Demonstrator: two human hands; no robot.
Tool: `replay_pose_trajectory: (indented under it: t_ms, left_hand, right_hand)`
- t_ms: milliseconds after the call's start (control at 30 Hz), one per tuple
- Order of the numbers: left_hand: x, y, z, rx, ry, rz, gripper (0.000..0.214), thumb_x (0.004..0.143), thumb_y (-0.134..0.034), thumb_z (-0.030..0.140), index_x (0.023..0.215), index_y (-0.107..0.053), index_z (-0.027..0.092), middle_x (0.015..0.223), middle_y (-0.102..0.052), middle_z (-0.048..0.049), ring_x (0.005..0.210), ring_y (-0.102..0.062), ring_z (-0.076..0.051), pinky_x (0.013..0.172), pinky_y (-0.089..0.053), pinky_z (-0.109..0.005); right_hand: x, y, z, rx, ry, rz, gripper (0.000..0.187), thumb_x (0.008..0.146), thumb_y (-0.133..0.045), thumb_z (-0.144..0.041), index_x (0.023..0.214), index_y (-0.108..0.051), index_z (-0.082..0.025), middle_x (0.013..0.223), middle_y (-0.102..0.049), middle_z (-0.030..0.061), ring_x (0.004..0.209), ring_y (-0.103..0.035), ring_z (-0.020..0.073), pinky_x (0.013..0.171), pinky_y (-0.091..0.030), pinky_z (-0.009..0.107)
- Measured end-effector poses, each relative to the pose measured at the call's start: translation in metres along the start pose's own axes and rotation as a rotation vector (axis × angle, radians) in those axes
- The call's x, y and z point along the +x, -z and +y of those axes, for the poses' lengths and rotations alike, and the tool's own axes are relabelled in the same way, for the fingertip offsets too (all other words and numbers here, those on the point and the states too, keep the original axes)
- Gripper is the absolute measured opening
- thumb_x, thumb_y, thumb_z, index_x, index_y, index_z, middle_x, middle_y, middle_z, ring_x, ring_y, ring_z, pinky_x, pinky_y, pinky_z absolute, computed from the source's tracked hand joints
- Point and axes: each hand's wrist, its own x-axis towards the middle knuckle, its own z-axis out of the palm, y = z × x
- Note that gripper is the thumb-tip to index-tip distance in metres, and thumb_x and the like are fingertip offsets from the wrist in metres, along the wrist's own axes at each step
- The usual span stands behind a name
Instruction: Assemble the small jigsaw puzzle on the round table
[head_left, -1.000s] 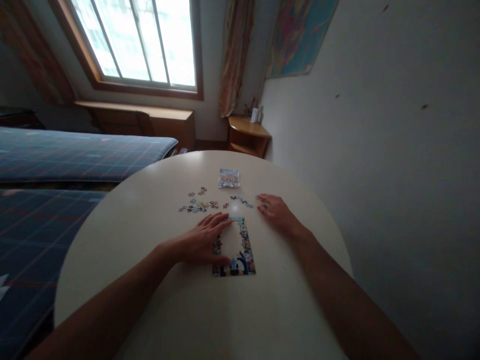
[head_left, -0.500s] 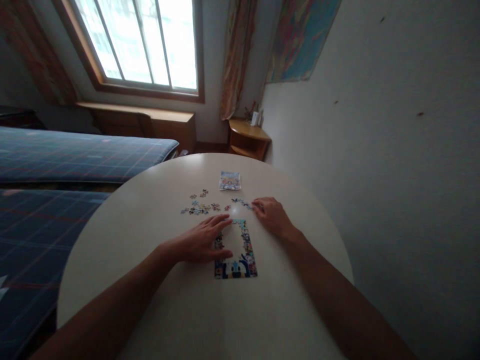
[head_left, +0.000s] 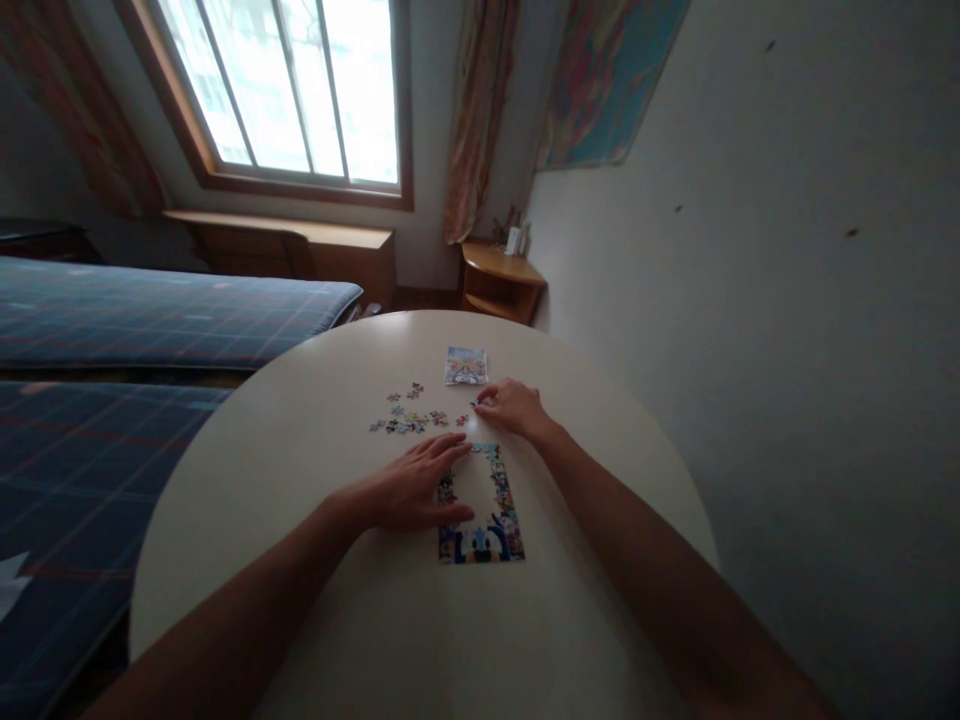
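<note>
A partly filled jigsaw puzzle point(head_left: 481, 548) lies on the table, its border and a blue cartoon face along the near edge put together and its middle bare. My left hand point(head_left: 412, 487) rests flat over the puzzle's left side, fingers apart, covering part of that edge. Beyond the puzzle's top right corner, my right hand point(head_left: 514, 408) has its fingertips closed together at a small dark puzzle piece point(head_left: 475, 404); the hand hides other pieces near it. Loose puzzle pieces point(head_left: 409, 424) lie scattered to the left, past my left fingers.
A small picture card point(head_left: 466, 366) lies farther back on the round white table point(head_left: 360, 620). Plaid mattresses point(head_left: 150, 315) stand to the left, and a wall point(head_left: 787, 330) rises close on the right. A wooden corner shelf point(head_left: 501, 265) is behind the table.
My right hand has moved left and slightly away, over the row of pieces near the card, and its fingers have drawn in. My left hand stays on the puzzle. The view has shifted slightly.
</note>
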Motion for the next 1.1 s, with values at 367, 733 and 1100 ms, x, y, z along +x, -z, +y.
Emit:
replay_pose_trajectory:
  t_ms: [367,733,1100]
  left_hand:
    - [0.000,-0.001,-0.002,-0.019,0.005,0.011,0.087,0.088,-0.051,0.066,0.153,-0.024,0.016,0.160,-0.023,-0.0146,0.146,-0.022,-0.032,0.118,-0.023,-0.044]
    - [0.000,-0.004,-0.005,-0.028,-0.011,0.025,0.087,0.088,-0.051,0.067,0.153,-0.024,0.016,0.160,-0.023,-0.0153,0.146,-0.023,-0.032,0.118,-0.024,-0.045]
    - [0.002,-0.005,-0.006,-0.094,-0.010,0.101,0.077,0.090,-0.054,0.058,0.150,-0.031,0.015,0.157,-0.031,-0.0159,0.142,-0.032,-0.031,0.116,-0.029,-0.045]
  right_hand:
    - [0.012,0.005,-0.010,0.040,0.009,-0.136,0.019,0.078,-0.069,-0.033,0.094,-0.075,-0.025,0.103,-0.074,0.0041,0.102,-0.064,0.0235,0.090,-0.038,0.038]
    - [0.014,0.005,-0.004,0.088,-0.058,-0.135,0.026,0.077,-0.073,-0.040,0.097,-0.074,-0.022,0.107,-0.073,0.0069,0.100,-0.064,0.0239,0.083,-0.042,0.035]
    - [0.005,0.006,-0.001,0.224,0.094,-0.067,0.017,0.082,-0.071,-0.032,0.094,-0.074,-0.020,0.098,-0.075,0.0051,0.092,-0.068,0.0196,0.082,-0.046,0.031]
